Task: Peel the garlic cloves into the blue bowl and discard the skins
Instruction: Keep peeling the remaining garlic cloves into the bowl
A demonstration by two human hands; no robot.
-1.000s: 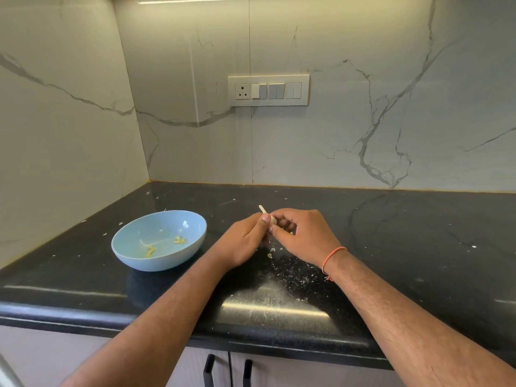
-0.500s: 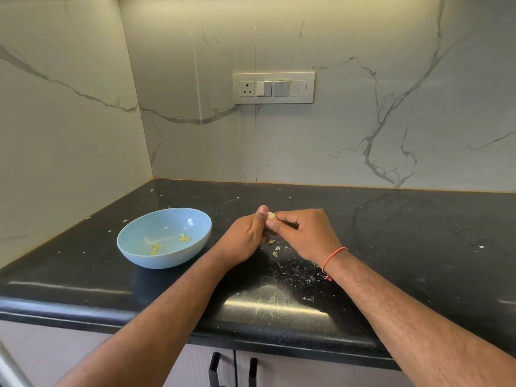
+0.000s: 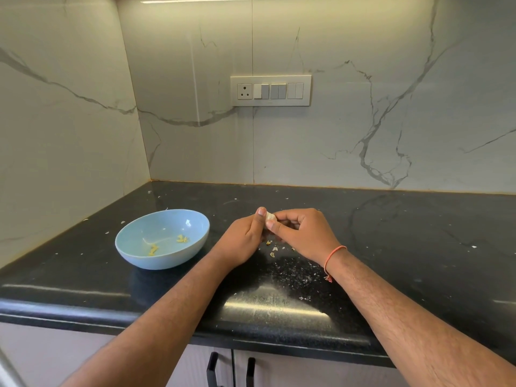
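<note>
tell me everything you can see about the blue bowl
The blue bowl is a pale blue, shallow, rounded dish with a smooth, slightly glossy finish that looks like plastic or glazed ceramic. It sits upright on the black countertop, to the left of the left hand, and neither hand touches it. Inside lie a few small yellowish bits and a thin pale strand; otherwise its inside is bare. A window-like highlight shows on its far inner wall.
</note>
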